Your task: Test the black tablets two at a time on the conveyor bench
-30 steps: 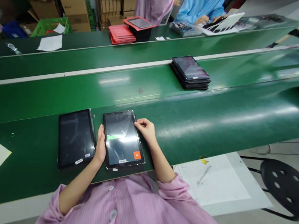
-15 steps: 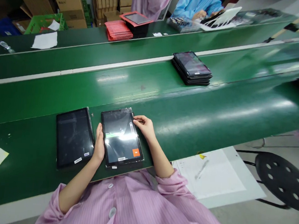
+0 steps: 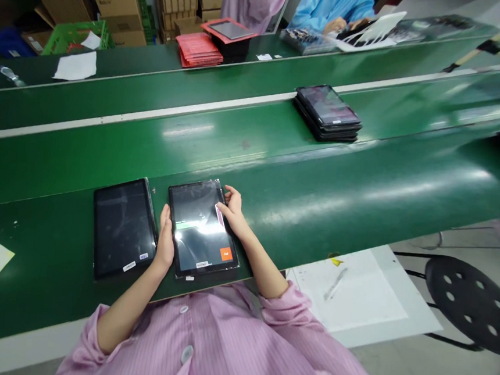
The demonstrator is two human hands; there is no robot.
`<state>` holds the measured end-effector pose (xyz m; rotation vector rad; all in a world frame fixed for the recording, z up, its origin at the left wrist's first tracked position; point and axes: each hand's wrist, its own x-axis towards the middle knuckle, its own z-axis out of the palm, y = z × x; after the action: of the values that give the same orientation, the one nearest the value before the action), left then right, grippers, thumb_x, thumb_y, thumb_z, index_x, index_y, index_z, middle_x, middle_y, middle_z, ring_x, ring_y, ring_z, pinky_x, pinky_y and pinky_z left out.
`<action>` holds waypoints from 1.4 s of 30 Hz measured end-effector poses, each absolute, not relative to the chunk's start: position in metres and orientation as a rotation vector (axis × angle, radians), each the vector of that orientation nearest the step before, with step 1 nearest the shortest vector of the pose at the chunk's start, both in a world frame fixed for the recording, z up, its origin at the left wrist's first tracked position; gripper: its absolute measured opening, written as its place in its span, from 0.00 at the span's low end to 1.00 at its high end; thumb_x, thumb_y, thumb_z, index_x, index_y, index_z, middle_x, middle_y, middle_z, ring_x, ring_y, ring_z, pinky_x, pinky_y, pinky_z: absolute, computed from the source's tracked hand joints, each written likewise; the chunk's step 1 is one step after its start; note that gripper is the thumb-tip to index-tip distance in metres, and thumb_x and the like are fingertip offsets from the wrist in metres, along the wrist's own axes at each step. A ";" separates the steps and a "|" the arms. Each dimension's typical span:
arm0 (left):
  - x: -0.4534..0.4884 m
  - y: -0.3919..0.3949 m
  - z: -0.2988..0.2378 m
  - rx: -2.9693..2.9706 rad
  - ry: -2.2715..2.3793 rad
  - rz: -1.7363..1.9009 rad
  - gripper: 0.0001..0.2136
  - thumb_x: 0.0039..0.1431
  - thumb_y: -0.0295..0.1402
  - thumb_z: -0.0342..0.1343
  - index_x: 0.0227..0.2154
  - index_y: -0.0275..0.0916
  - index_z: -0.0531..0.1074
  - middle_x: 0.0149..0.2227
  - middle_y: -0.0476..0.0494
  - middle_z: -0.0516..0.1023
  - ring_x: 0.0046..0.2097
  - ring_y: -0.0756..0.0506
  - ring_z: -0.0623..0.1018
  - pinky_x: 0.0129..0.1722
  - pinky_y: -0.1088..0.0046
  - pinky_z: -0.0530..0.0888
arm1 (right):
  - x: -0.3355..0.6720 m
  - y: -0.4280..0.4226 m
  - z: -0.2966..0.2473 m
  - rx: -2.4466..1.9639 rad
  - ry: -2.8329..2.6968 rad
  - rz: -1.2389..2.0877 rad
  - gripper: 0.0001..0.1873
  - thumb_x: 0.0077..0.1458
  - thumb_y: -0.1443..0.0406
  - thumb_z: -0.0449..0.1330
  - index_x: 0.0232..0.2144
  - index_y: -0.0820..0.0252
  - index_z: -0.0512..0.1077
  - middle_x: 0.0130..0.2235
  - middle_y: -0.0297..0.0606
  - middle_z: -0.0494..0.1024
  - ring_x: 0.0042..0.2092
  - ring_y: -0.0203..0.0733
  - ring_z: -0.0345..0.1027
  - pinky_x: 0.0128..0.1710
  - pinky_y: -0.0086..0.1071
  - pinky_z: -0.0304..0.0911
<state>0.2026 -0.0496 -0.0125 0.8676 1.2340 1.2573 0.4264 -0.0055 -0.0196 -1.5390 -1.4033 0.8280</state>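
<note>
A black tablet (image 3: 200, 230) in clear film lies on the green bench (image 3: 341, 189) in front of me, its screen lit with an orange button at the lower right. My left hand (image 3: 165, 244) grips its left edge, fingers curled around it. My right hand (image 3: 233, 210) holds the upper right edge, thumb pressed on the side. A second, dark tablet (image 3: 123, 227) lies just left of it, untouched.
A stack of tablets (image 3: 328, 112) sits on the middle belt. Red sleeves (image 3: 199, 50) and a tablet on a black pile (image 3: 231, 34) lie on the far bench, where two people work. Cardboard boxes stand at the back left. A black stool (image 3: 471, 303) is at my right.
My right hand has slid slightly inward along the tablet's upper right edge. The stack on the belt has drifted right. The left hand has stayed put.
</note>
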 end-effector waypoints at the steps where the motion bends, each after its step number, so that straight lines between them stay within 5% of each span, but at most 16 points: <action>1: 0.203 -0.050 -0.012 0.867 1.228 1.258 0.28 0.70 0.47 0.45 0.68 0.43 0.55 0.72 0.43 0.51 0.72 0.46 0.53 0.71 0.66 0.49 | 0.426 -0.007 -0.019 -1.555 -1.479 0.804 0.41 0.52 0.48 0.60 0.63 0.58 0.55 0.51 0.46 0.62 0.54 0.55 0.59 0.60 0.54 0.56; 8: 0.204 -0.050 -0.006 0.805 1.224 1.236 0.29 0.68 0.46 0.49 0.68 0.46 0.54 0.71 0.43 0.53 0.71 0.44 0.54 0.69 0.63 0.55 | 0.425 -0.012 -0.013 -1.511 -1.729 0.704 0.58 0.40 0.48 0.69 0.66 0.60 0.48 0.56 0.51 0.57 0.58 0.61 0.52 0.61 0.58 0.52; 12: 0.205 -0.051 0.003 0.737 1.209 1.270 0.29 0.65 0.37 0.50 0.67 0.44 0.53 0.70 0.39 0.57 0.69 0.43 0.60 0.68 0.61 0.58 | 0.430 -0.007 -0.013 -1.476 -1.470 0.820 0.41 0.52 0.50 0.61 0.63 0.60 0.55 0.49 0.46 0.63 0.51 0.51 0.61 0.55 0.49 0.62; 14: 0.206 -0.050 0.005 0.710 1.213 1.296 0.29 0.61 0.31 0.50 0.66 0.43 0.55 0.69 0.38 0.60 0.68 0.43 0.63 0.68 0.61 0.59 | 0.433 -0.004 -0.011 -1.477 -1.385 0.839 0.27 0.60 0.53 0.53 0.57 0.58 0.64 0.45 0.42 0.67 0.46 0.47 0.64 0.52 0.45 0.64; 17: 0.208 -0.049 0.007 0.742 1.255 1.282 0.31 0.56 0.27 0.52 0.64 0.43 0.56 0.69 0.37 0.59 0.68 0.42 0.63 0.67 0.61 0.59 | 0.435 0.002 -0.007 -1.492 -1.366 0.787 0.19 0.62 0.56 0.51 0.48 0.56 0.73 0.40 0.40 0.70 0.43 0.45 0.66 0.50 0.43 0.65; 25: 0.213 -0.053 0.008 1.213 1.336 1.151 0.52 0.47 0.35 0.70 0.68 0.45 0.39 0.70 0.30 0.52 0.70 0.36 0.59 0.68 0.54 0.55 | 0.434 0.010 -0.015 -1.487 -1.267 0.848 0.19 0.52 0.58 0.59 0.46 0.57 0.75 0.38 0.38 0.70 0.35 0.41 0.67 0.40 0.38 0.69; 31: 0.213 -0.053 0.002 1.144 1.309 1.158 0.43 0.57 0.46 0.63 0.67 0.45 0.42 0.71 0.31 0.49 0.70 0.37 0.58 0.69 0.54 0.54 | 0.434 0.010 -0.019 -1.483 -1.212 0.844 0.16 0.50 0.57 0.61 0.41 0.57 0.75 0.36 0.37 0.72 0.35 0.42 0.68 0.41 0.39 0.69; 39: 0.211 -0.051 -0.008 1.033 1.273 1.181 0.39 0.60 0.43 0.60 0.67 0.44 0.44 0.72 0.33 0.48 0.71 0.38 0.55 0.69 0.57 0.53 | 0.436 0.013 -0.017 -1.459 -1.210 0.897 0.18 0.50 0.54 0.61 0.41 0.58 0.76 0.37 0.39 0.72 0.37 0.44 0.68 0.44 0.41 0.68; 42: 0.210 -0.050 -0.006 0.966 1.271 1.183 0.38 0.59 0.42 0.59 0.67 0.45 0.44 0.72 0.33 0.48 0.71 0.39 0.55 0.69 0.56 0.53 | 0.441 0.001 -0.013 -1.467 -1.235 0.940 0.23 0.54 0.53 0.59 0.49 0.57 0.72 0.41 0.41 0.73 0.43 0.46 0.70 0.50 0.45 0.67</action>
<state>0.2104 -0.0498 -0.0061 0.9659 1.2713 1.1831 0.4409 0.0006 -0.0130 -1.4674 -1.2352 0.9401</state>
